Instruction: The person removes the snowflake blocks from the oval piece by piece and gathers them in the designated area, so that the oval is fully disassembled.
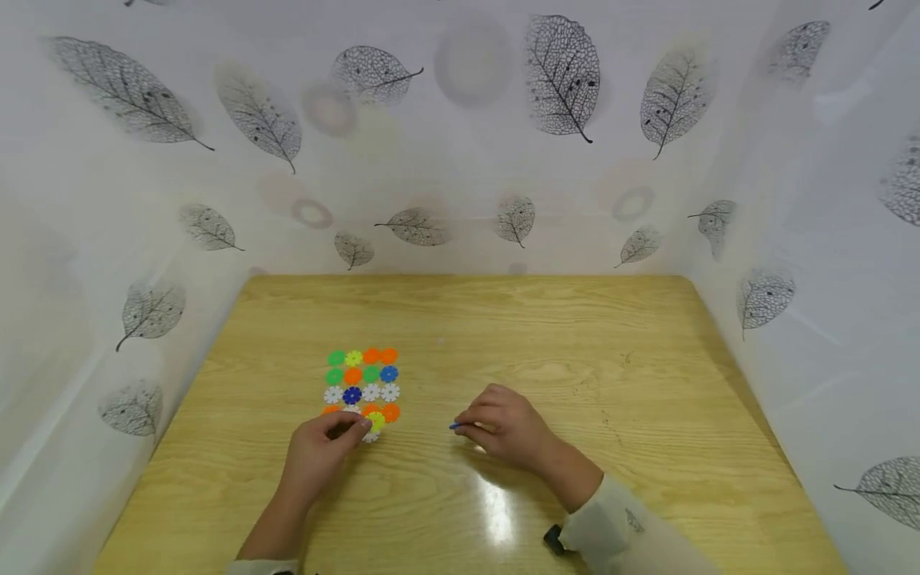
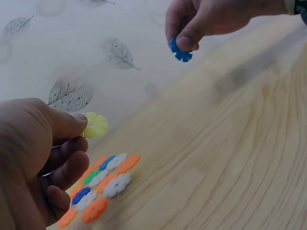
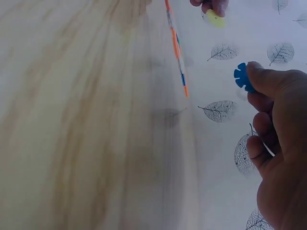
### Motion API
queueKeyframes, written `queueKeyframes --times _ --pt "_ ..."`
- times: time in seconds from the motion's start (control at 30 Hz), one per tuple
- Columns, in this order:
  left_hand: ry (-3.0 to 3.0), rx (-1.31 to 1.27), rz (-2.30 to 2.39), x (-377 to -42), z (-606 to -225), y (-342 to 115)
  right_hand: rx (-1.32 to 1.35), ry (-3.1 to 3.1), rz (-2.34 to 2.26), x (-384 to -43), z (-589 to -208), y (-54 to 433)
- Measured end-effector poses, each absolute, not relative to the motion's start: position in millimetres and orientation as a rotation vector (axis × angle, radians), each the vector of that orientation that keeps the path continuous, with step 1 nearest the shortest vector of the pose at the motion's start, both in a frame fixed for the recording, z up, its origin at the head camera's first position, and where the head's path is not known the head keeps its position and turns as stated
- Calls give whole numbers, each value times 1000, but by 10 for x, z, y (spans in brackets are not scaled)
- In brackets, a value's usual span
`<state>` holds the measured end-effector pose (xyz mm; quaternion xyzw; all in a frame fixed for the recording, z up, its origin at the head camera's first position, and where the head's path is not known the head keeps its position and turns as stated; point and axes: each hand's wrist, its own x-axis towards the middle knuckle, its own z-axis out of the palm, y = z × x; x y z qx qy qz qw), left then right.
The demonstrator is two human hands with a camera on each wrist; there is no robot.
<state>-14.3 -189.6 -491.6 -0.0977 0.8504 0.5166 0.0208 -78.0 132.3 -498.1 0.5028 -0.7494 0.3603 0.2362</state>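
Note:
Between thumb and forefinger my left hand (image 1: 321,449) pinches a yellow snowflake disc (image 2: 97,125), held up over the near end of the laid-out discs. My right hand (image 1: 509,427) pinches a blue snowflake disc (image 3: 243,77) by its edge, to the right of the layout; the head view shows it nearly edge-on. On the table, flat rows of notched discs in green, yellow, orange, white and blue form a grid. A dark blue disc (image 1: 351,395) sits among white ones, and an orange disc (image 1: 390,413) ends the row below. The left hand hides part of the nearest rows.
The wooden table (image 1: 575,343) has light grain and a glare patch near its front. A pale curtain (image 1: 460,144) printed with grey leaves surrounds it at the back and sides. A small black object (image 1: 553,540) is at the right sleeve cuff.

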Motion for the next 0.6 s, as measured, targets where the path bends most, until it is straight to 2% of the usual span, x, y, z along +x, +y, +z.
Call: queueKeyframes --times 0.33,0.6 --pt "2699 -473 1305 -97 -4900 -2269 1321 -2492 900 -766 -4918 1032" --pt "2767 -505 1211 -76 -4935 -2434 1246 -2774 966 -817 -4912 723"
